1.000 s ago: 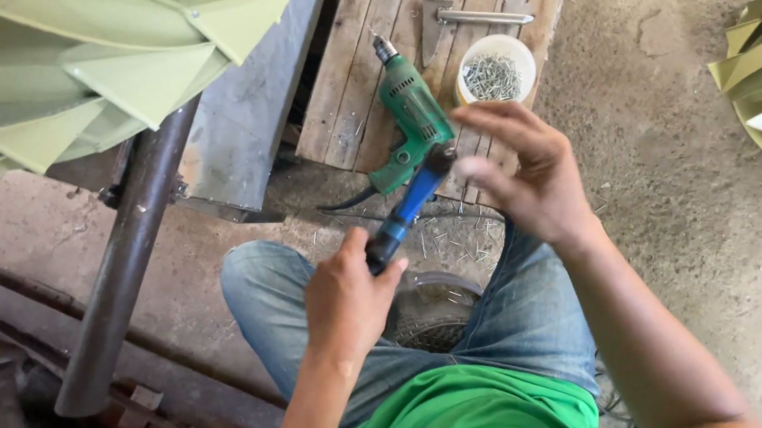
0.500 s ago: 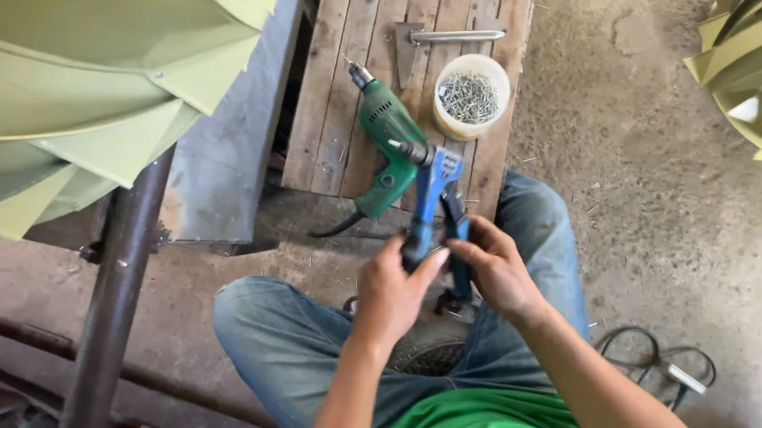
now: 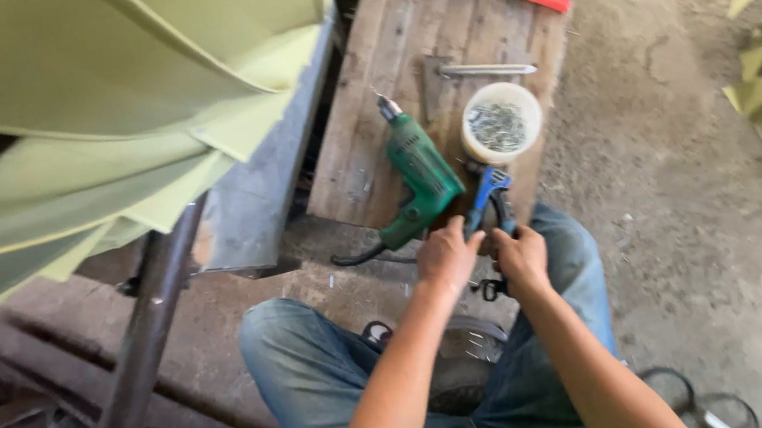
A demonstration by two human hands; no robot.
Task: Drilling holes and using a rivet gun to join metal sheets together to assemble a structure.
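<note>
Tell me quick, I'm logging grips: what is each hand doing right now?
Left hand: closed on the blue-handled hand tool.
Right hand: closed on the same tool's lower part.

Soft, even daylight (perhaps from the right); motion blur throughout.

One head-worn view looks steeply down, close over the hands (image 3: 486,255), lap and wooden bench (image 3: 373,148).

Rough weathered wooden board (image 3: 403,68), glossy green plastic drill (image 3: 421,173).
</note>
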